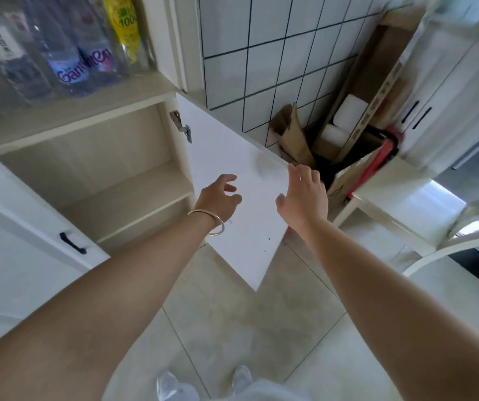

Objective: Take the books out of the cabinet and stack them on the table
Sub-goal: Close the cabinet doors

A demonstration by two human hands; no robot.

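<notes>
The cream cabinet (pixel 122 180) stands at the left with its right white door (pixel 232 157) swung wide open. Its two visible shelves hold no books. My left hand (pixel 221 198), with a thin bangle on the wrist, hovers in front of the open door, fingers loosely spread and holding nothing. My right hand (pixel 305 195) rests its fingertips on the door's outer edge, fingers apart. A white table (pixel 400 198) shows at the right, only partly in view. No book appears anywhere.
Water bottles (pixel 67 53) and a yellow-labelled bottle stand on the cabinet top. The left cabinet door (pixel 30 227) with a black handle is shut. Cardboard boxes (pixel 345 111) and a red object lean in the tiled corner. A white chair back (pixel 441 256) curves at the right.
</notes>
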